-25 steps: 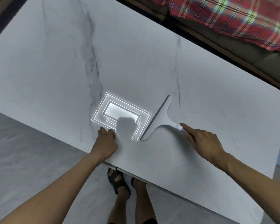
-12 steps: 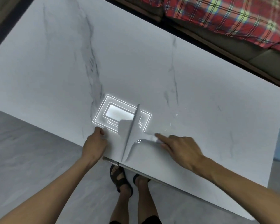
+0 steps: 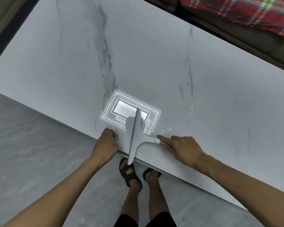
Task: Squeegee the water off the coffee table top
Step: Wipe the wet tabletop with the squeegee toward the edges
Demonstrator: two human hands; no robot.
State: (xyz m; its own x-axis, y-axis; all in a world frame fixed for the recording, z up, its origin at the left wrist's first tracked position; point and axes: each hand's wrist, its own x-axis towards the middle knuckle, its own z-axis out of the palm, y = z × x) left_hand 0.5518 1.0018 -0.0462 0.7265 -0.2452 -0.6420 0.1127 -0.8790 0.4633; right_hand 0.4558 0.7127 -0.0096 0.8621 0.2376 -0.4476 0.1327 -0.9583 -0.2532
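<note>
R hand [image 3: 182, 149] clamped on squeegee [image 3: 134, 136] handle, index straight along it. Blade sits at near edge of coffee table top [image 3: 154, 63], tip overhanging. L hand [image 3: 106, 143] fingers curled at edge, can't tell if gripping. Imo keep blade flat w/ even pressure, then catch droplets [image 3: 190, 109]. No txt/brand readable.

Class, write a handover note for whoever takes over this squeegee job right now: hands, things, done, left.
Right hand grips the handle of the white plastic squeegee, forefinger straight along it.
Left hand rests, fingers curled, at the near edge of the white marble table top.
The blade stands on the top, its near tip overhanging that edge.
Done: unclear.
Left: water drops right of the blade.
</note>
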